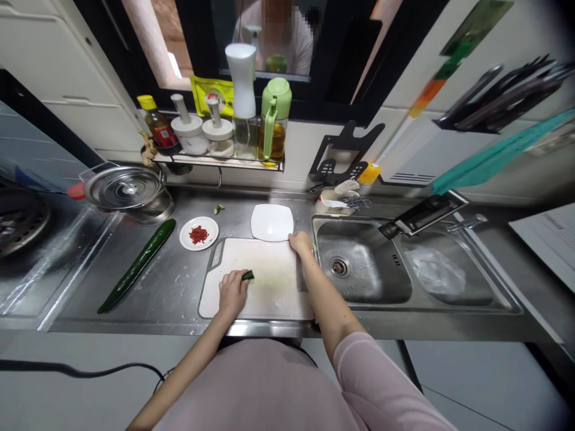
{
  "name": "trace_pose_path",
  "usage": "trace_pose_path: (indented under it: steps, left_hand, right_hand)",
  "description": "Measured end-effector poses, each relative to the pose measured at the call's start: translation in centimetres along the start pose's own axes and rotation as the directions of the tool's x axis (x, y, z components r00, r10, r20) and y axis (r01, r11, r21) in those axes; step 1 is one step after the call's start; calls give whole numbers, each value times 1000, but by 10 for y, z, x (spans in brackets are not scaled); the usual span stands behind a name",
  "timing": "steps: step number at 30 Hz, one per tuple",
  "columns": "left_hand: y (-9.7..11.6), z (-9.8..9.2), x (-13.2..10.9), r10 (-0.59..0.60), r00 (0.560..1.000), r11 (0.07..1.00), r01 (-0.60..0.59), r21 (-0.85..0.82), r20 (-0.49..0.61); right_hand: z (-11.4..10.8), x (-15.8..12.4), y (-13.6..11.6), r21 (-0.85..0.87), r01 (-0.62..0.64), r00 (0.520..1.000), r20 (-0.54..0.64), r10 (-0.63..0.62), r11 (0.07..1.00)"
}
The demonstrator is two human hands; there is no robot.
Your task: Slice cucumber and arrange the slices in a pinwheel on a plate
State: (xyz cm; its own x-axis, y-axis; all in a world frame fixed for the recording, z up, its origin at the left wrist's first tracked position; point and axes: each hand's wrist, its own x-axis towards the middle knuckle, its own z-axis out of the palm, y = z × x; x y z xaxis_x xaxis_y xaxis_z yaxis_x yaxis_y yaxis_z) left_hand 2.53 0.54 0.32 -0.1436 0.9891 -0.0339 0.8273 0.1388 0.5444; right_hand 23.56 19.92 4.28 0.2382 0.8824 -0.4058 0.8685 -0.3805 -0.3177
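Note:
On the white cutting board, my left hand is closed over a dark green piece of cucumber, whose end shows past the fingers. Much of that piece is hidden under the hand. My right hand pinches the near right corner of a white square plate, which lies just behind the board. To the left of the board, a round white plate bears chopped red bits. A long whole cucumber lies slantwise on the steel counter.
The steel sink is to the right, with a plastic bag in its second basin. A lidded pot stands at back left. Several bottles and jars line the wall shelf. Cucumber scraps lie behind the round plate.

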Motion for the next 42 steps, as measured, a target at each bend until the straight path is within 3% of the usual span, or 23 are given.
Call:
trace_pose_path:
  steps: [5,10,14,20,27,34,42]
  left_hand:
    - [1,0,2,27,1000,1000,-27,-4,-5]
    - [0,0,3,40,999,999,-40,7,14]
    - [0,-1,0,22,999,999,-23,39,26]
    - [0,-2,-5,43,999,998,-41,39,-31]
    - [-8,6,-3,164,983,982,-171,-86,-82]
    - [-11,13,-6,176,974,977,-190,-91,-143]
    - [-14,20,-6,231,953,950,-265,-168,-194]
  right_hand:
    - [-6,-37,36,-2,64,994,-88,-64,998]
    - [1,-95,94,-100,27,1000,-10,-28,995]
    - [10,-124,118,-146,10,1000,19,-7,989]
    - [18,-129,118,-117,-17,1000,20,19,993]
    - [19,-131,121,-39,-40,999,2,40,998]
    - [32,-143,113,152,121,992,-47,-115,981]
    - [23,-152,73,-158,256,958,174,-228,954]
